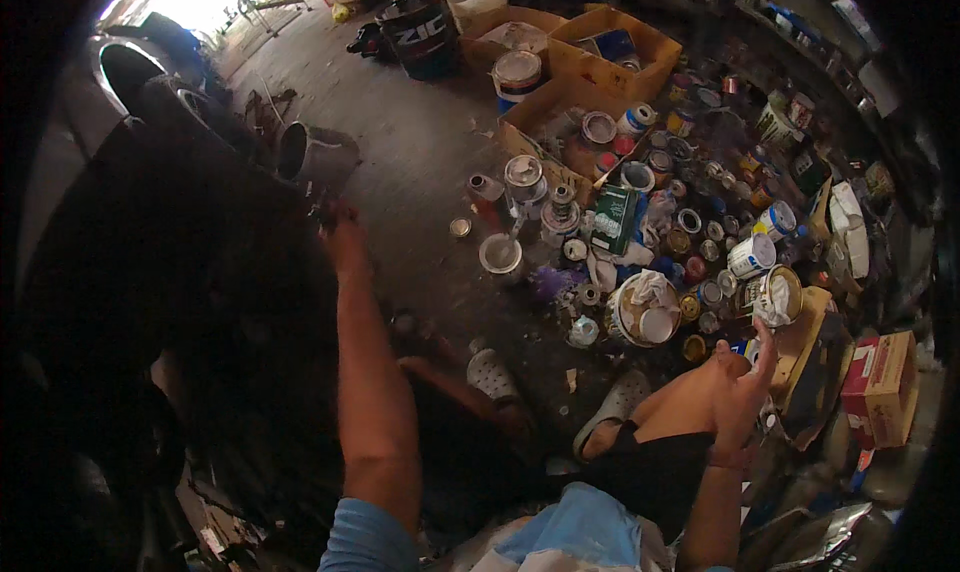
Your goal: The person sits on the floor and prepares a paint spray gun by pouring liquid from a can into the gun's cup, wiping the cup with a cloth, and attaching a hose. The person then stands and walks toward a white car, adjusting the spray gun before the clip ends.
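Grey cylindrical cup (pixel 332 160) shows tipped at left, beyond the right hand (pixel 742 397), fingers loosely spread and visibly holding nothing, and just past the left hand (pixel 342 224), curled, its hold too dark to tell, with clustered cans (pixel 751 258), then cardboard boxes (pixel 655 80), farther off.

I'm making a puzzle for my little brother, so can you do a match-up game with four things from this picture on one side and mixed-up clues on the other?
Things:
1. Left hand
2. Right hand
3. Green tin
4. Clogs

Clues:
A. Pale, with little holes
B. Reaching toward the upper left, close to a grey cylinder
C. Among lots of cans, right of the middle
D. Open, by the bent right knee

Right pairs: 1-B, 2-D, 3-C, 4-A
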Available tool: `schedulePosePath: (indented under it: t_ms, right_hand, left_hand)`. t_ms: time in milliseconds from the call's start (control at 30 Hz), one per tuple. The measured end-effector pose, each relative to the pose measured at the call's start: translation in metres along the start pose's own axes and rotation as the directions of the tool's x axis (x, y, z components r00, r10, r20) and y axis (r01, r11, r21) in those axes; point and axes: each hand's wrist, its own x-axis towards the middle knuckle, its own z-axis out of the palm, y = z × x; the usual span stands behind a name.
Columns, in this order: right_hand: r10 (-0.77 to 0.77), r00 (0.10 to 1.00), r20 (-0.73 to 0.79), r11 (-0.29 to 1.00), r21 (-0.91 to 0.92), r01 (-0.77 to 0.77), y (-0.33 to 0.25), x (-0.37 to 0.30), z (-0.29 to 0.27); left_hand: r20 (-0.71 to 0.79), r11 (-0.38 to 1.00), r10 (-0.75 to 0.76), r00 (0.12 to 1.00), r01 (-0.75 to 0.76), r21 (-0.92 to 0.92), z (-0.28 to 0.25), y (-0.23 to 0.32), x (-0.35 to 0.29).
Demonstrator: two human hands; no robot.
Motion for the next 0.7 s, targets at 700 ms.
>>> schedulePosePath:
  t_ms: [700]
  right_hand:
    - [0.006,0.999,0.047,1.0,-0.001,-0.006,-0.002,0.006,0.001]
  left_hand:
    - [0.014,0.991,0.049,0.999,-0.05,0.127,0.001,0.004,0.004]
